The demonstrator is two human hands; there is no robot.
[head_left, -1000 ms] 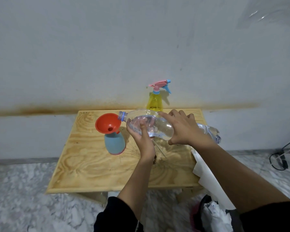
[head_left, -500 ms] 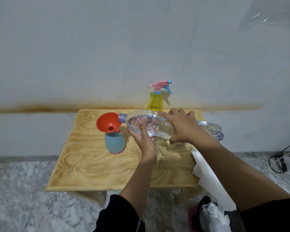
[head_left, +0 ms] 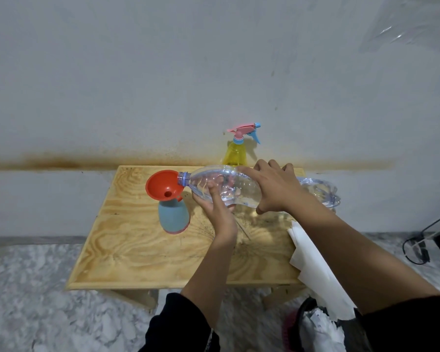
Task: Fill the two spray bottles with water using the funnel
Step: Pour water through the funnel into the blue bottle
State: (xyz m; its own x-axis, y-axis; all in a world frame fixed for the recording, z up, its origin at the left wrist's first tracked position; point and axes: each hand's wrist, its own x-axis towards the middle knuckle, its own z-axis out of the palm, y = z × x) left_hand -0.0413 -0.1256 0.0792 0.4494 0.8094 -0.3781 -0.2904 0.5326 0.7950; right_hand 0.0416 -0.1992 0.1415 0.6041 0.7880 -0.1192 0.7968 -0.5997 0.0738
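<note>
A blue spray bottle body (head_left: 173, 219) without its head stands on the wooden table (head_left: 142, 250), with an orange funnel (head_left: 163, 185) seated in its neck. I hold a large clear water bottle (head_left: 229, 186) nearly level, its open mouth over the funnel's right rim. My left hand (head_left: 215, 209) grips the bottle from below near its shoulder. My right hand (head_left: 272, 186) grips it from above at the middle; the bottle's base sticks out past my right wrist. A yellow spray bottle (head_left: 235, 153) with a pink and blue trigger head stands at the table's back edge by the wall.
White paper sheets (head_left: 315, 270) hang off the table's right front corner. A dark bag with white contents (head_left: 318, 329) lies on the marble floor below. A black cable (head_left: 422, 242) loops on the floor at the right. The wall is close behind the table.
The water bottle's mouth has moved from beside the funnel to over its right rim. Both hands keep their grip, and the bottle has shifted slightly left.
</note>
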